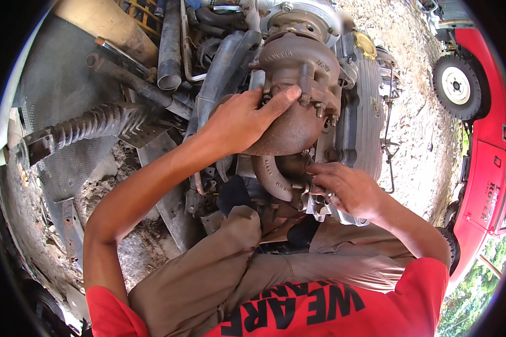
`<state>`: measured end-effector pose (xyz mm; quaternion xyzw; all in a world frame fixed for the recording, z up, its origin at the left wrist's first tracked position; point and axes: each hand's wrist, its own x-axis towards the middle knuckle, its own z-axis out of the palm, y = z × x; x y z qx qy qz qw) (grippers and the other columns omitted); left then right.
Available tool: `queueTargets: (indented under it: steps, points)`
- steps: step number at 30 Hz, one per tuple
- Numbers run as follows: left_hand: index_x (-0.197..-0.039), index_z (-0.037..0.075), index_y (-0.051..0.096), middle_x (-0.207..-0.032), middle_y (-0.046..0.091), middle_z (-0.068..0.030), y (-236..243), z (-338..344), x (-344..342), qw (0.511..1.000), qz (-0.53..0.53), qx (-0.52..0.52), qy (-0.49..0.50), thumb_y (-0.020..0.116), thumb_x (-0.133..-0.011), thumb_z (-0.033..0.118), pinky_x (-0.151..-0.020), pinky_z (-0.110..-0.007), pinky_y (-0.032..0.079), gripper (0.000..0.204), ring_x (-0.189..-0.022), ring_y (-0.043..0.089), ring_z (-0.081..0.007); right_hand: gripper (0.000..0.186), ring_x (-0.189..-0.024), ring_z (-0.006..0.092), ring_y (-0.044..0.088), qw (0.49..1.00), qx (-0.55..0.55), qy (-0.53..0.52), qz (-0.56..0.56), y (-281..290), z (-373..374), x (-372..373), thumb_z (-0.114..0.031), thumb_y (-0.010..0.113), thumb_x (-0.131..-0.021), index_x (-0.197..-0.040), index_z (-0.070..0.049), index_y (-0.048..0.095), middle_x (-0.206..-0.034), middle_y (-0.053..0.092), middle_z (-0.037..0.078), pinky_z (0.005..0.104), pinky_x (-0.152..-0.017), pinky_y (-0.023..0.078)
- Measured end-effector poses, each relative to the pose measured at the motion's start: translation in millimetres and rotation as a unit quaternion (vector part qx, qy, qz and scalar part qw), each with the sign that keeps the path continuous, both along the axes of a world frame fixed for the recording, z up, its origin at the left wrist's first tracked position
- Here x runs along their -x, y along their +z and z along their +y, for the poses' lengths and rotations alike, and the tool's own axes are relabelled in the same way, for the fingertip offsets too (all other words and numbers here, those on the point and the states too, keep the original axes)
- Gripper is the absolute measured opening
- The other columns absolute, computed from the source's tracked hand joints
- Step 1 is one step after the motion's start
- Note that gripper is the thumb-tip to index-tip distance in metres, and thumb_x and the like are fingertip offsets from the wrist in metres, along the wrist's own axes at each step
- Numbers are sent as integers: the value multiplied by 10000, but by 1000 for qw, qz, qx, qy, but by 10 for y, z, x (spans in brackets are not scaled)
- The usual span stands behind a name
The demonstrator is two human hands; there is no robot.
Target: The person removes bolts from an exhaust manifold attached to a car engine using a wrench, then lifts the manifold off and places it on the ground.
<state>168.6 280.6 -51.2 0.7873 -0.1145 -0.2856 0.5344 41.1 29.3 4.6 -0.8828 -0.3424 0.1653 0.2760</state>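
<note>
The head view looked down on a person in a red T-shirt (388,303) and khaki trousers (191,275), who worked with 2 bare hands at an engine. A rust-brown turbine housing (298,59) was at the centre, with a rounded brown outlet (287,132) on its near side and a row of bolts (319,108) along the flange between them.

The left hand (239,121) lay against the left side of the brown metal, its thumb spread away from the fingers and laid over the flange, just beside the bolts. Most of its fingertips were hidden behind the metal. The right hand (348,188) was nearer and farther right, fingers bent and bunched at small metal fittings (320,210) near a curved cast pipe (272,180); whether it pinched anything could not be told.

Beyond the brown housing stood a silver round housing (303,14). To its right ran a ribbed grey cover (365,112) with a yellow cap (365,45) at its far end. On the left, a wide grey pipe (169,59), a tan cylinder (109,25) and a coiled, ribbed part (87,126) lay around a dark textured sheet (67,95). At the far right stood a red vehicle (489,163) with a white-centred wheel (455,86).
</note>
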Motion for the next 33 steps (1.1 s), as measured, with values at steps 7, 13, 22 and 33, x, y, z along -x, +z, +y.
queueTargets:
  steps: [7, 13, 22, 33]
  points:
    - [-1049, -145, 649, -925, 684, -319, -26, -14, 8, 1000, -14, 10, 7, 439, -859, 800, -868, -459, 501, 986, -938, 679, -441, 387, -1072, 309, 601, 989, 84, 41, -119, 0, 200, 101, -137, 629, -783, -1150, -24, 576, -1233, 595, 149, 371, -882, 540]
    - [-1070, -112, 662, -942, 688, -310, -88, -8, -1, 1000, -6, 0, 7, 420, -867, 797, -895, -453, 491, 962, -967, 677, -427, 388, -1048, 302, 607, 986, 104, 10, -131, 65, 332, 138, -158, 654, -772, -1137, -45, 585, -1198, 604, 140, 379, -864, 544]
    - [-1108, -157, 622, -936, 680, -319, 0, -12, 2, 1000, 2, -18, 5, 421, -878, 769, -888, -450, 484, 975, -952, 669, -434, 379, -987, 303, 612, 989, 88, -11, -119, 51, 278, 75, -189, 668, -795, -1141, -51, 593, -1176, 616, 144, 395, -831, 539]
    - [-1122, -44, 619, -873, 682, -264, 67, 62, 3, 998, -18, 37, -37, 562, -898, 613, -773, -464, 511, 697, -844, 673, -437, 256, -788, 278, 645, 965, 3, -213, 156, 49, -104, -480, -192, 686, -897, -1088, -49, 595, -1009, 678, 143, 381, -674, 510]
